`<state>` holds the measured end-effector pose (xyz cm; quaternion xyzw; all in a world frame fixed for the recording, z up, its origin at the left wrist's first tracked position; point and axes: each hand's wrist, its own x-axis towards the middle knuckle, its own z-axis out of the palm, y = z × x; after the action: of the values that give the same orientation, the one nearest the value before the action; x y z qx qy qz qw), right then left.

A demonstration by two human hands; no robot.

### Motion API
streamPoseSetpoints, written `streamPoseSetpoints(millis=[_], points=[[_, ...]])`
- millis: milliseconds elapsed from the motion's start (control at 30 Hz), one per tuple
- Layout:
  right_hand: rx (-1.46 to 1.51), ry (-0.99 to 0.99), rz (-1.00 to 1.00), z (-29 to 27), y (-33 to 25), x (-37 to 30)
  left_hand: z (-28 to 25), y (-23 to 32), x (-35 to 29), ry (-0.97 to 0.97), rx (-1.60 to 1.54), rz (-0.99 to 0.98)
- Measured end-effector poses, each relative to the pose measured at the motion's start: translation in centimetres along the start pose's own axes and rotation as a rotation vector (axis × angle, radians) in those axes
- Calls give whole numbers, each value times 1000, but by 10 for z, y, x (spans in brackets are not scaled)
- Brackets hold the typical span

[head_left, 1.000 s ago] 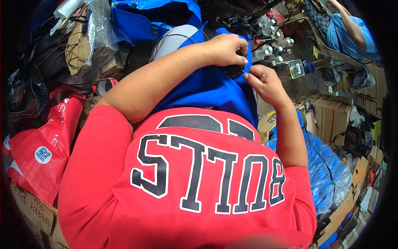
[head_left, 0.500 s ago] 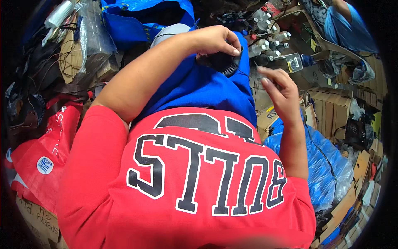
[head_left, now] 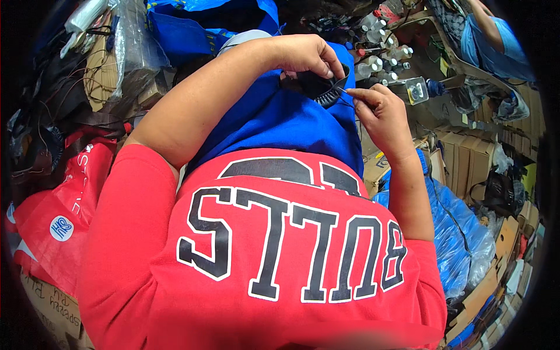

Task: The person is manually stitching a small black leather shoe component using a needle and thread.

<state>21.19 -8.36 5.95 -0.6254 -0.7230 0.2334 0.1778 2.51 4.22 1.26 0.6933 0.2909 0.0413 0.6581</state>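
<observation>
What looks like a black shoe (head_left: pixel 311 85) with a ridged sole edge lies on my lap, over blue cloth (head_left: pixel 262 125). My left hand (head_left: pixel 312 55) reaches across from the left and is closed on the shoe's upper edge, thumb and fingers pinching it. To its right, my right hand (head_left: pixel 382 114) pinches a thin needle-like tool (head_left: pixel 342 90) between thumb and forefinger. The tip of that tool is at the shoe's rim, close to my left fingertips. A dark thread seems to run near the sole edge. Much of the shoe is hidden beneath my left hand.
Several clear bottles (head_left: pixel 379 64) stand at the far right, beside a clear square container (head_left: pixel 416 91). A blue bag (head_left: pixel 213 26) is ahead; a red bag (head_left: pixel 67 204) lies left. Blue plastic wrapping (head_left: pixel 458 233) and cardboard (head_left: pixel 461 157) crowd the right. Another person's arm (head_left: pixel 487 26) shows far right.
My right hand has moved left to the shoe, bringing the tool's tip to its rim. My left hand has stayed on the shoe, shifting slightly.
</observation>
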Motion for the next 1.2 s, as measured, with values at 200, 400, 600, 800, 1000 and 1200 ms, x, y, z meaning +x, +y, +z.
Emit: streamPoseSetpoints(millis=[200, 400, 600, 800, 1000, 1200], points=[[-44, 27, 2, 7, -4, 3, 2, 0, 8, -10, 58, 45], [-49, 15, -26, 6, 5, 5, 3, 7, 7, -16, 161, 98], [419, -128, 32, 13, 51, 13, 2, -6, 21, -56, 153, 172], [866, -262, 194, 21, 66, 20, -3, -12, 26, -131, 165, 181], [678, -70, 142, 33, 48, 18, -4, -4, 25, -107, 236, 135], [274, 85, -79, 25, 25, 9, -2, -20, 4, 315, 444, 304]])
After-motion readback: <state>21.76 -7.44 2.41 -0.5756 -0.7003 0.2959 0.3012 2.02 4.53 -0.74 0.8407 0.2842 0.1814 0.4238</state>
